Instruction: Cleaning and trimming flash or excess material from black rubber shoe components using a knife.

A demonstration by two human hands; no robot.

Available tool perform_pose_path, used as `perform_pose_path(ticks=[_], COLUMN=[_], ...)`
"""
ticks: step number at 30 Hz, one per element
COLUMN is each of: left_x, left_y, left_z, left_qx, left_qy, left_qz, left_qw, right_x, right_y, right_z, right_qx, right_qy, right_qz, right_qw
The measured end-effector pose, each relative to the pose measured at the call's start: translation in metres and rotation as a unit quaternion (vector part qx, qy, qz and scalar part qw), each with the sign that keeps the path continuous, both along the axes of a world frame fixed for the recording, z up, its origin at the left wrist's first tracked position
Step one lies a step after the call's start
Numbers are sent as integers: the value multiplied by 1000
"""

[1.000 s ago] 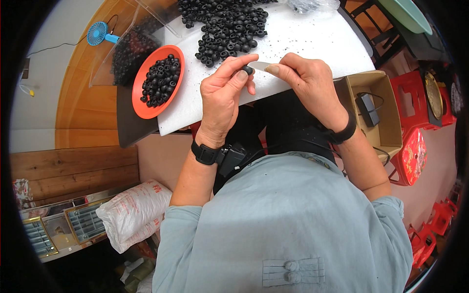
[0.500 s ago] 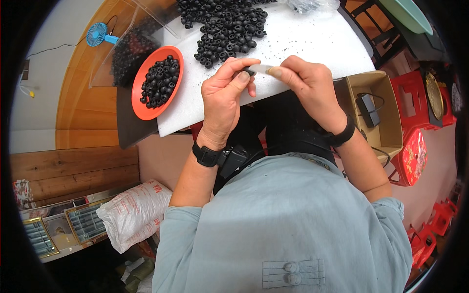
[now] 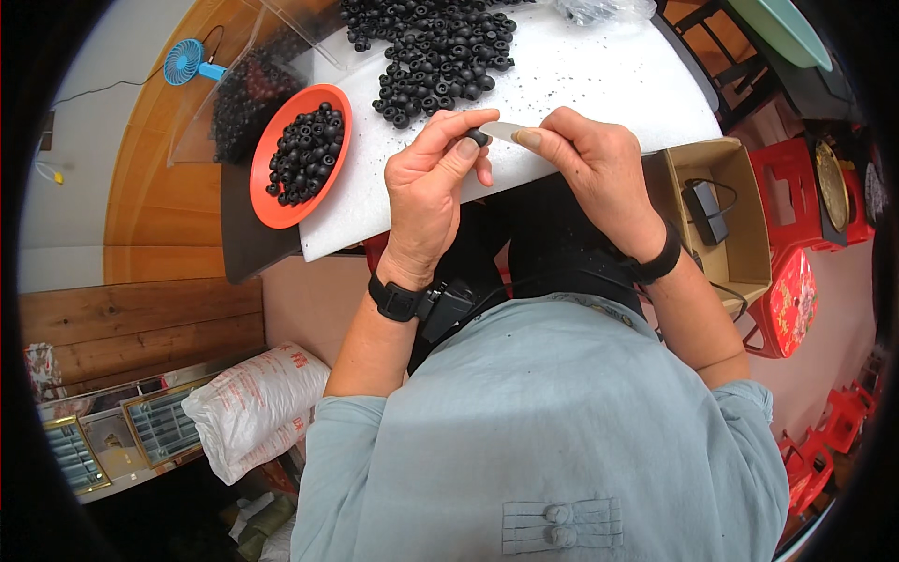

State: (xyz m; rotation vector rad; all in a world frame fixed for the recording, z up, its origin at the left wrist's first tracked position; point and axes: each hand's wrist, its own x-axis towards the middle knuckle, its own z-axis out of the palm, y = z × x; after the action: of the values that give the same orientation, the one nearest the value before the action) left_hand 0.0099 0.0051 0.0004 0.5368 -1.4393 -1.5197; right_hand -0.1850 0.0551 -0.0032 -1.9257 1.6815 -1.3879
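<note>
As the left hand (image 3: 426,183) pinches a black bead (image 3: 479,138), the right hand (image 3: 599,173) holds a blade (image 3: 503,130). It points lengthwise left, whitish.

One left hand (image 3: 426,183) and one right hand (image 3: 604,173) are making two, and their fingers (image 3: 554,147) are holding one black piece (image 3: 478,138) and one pale blade (image 3: 504,130). One orange bowl (image 3: 281,216) is containing dozens of black pieces (image 3: 307,155), too crowded for an exact count, while one uncountable heap (image 3: 435,70) is lying on one white sheet (image 3: 590,84) atop one worktop (image 3: 248,229). Two black wristbands (image 3: 394,298), one blue fan (image 3: 184,62), one clear bag (image 3: 607,11), one cardboard box (image 3: 747,245) and one black adapter (image 3: 707,212) are also appearing.
</note>
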Motion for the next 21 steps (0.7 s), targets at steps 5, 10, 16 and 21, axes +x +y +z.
perform_pose_path(ticks=[5,10,16,21], left_x=[-1,-1,11,82], left_y=[-1,-1,3,-15], left_z=[-2,-1,19,67], left_qx=[2,13,-10,-166], left_qy=[4,11,-24,-183], left_qz=[0,7,80,351], left_qw=[1000,1000,996,903], right_x=[1,4,-10,-17], right_y=[0,0,1,5], right_z=[-1,-3,-3,-4], right_qx=[-6,-16,38,86], right_qy=[9,28,-240,-339], right_qz=[0,-7,102,135], right_qw=[1000,999,965,927])
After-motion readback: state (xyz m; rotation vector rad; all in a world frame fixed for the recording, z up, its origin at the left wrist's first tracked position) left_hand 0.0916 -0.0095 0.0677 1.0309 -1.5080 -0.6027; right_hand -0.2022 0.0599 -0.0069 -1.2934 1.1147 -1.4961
